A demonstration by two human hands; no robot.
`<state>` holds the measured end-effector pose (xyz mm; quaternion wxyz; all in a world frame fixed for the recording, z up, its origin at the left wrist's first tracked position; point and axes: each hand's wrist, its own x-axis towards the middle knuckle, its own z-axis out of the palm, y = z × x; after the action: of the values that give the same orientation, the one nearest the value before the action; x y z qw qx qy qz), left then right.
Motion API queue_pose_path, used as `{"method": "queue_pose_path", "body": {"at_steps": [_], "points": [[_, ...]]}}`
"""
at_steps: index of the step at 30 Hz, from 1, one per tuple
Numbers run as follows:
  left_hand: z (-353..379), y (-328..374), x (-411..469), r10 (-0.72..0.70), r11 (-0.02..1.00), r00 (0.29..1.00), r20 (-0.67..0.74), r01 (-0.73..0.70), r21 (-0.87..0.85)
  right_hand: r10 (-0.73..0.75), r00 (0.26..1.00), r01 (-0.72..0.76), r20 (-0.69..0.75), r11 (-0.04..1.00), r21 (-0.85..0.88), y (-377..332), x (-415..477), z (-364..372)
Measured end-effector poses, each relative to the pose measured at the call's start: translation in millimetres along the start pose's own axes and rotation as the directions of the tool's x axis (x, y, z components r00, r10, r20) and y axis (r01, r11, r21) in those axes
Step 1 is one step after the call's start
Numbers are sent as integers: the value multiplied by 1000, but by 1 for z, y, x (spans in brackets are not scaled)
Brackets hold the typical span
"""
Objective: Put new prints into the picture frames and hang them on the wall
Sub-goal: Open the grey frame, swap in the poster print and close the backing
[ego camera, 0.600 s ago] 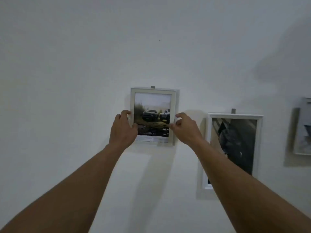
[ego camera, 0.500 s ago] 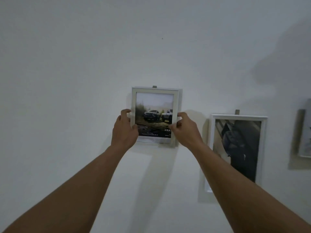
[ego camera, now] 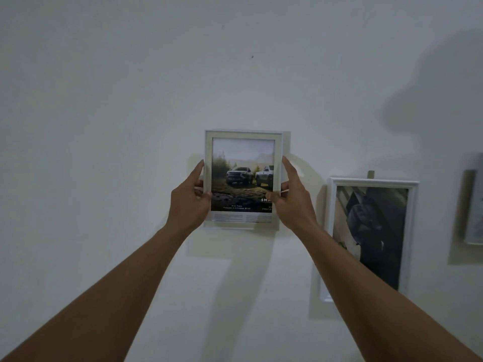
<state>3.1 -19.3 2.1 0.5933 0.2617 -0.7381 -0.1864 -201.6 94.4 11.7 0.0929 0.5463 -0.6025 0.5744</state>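
Observation:
A small white picture frame (ego camera: 243,150) with a print of two pickup trucks in a green landscape is held up against the white wall (ego camera: 130,100). My left hand (ego camera: 188,202) grips its left edge, thumb on the front and fingers behind. My right hand (ego camera: 291,203) grips the right edge the same way, forefinger stretched up along the side. The frame looks upright. Whatever hanger is behind it is hidden.
A larger white frame (ego camera: 411,231) with a dark grey print hangs on a small hook to the right and lower. A third frame (ego camera: 474,205) is cut off by the right edge. A small dark mark (ego camera: 252,56) sits on the wall above.
Both hands have slid higher up the frame's sides, forefingers now extended. The grey hanger tab above the frame's top edge no longer shows. The view has shifted left.

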Motion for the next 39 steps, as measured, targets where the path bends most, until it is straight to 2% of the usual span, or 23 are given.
{"method": "queue_pose_path", "body": {"at_steps": [5,10,13,18,21,27,32,34,36,39], "points": [[-10,22,-11,-27,999,998,51,29,-34,18,1000,-18,-7,1000,11,-14,-17,-22],[-10,34,-51,-114,987,982,154,130,-99,67,994,-67,85,998,-4,-12,-60,-55],[-6,43,-90,-162,975,964,210,189,-117,95,990,-92,101,995,-32,-4,-94,-75],[10,66,-174,-277,930,919,279,330,-163,201,954,-221,222,973,69,29,-163,-105],[22,71,-225,-366,883,876,314,433,-178,240,933,-267,270,961,67,45,-209,-124],[53,66,-340,-552,756,748,368,635,-157,381,863,-408,331,913,13,105,-310,-146],[78,51,-430,-744,577,582,327,807,-123,554,731,-607,400,794,9,157,-399,-142],[86,41,-459,-781,545,540,314,835,-78,619,673,-680,405,733,10,175,-431,-136],[92,32,-484,-799,513,493,346,858,-37,673,626,-737,394,676,17,188,-460,-130],[100,20,-511,-797,368,366,481,925,-94,748,543,-815,381,579,25,205,-494,-122]]}}
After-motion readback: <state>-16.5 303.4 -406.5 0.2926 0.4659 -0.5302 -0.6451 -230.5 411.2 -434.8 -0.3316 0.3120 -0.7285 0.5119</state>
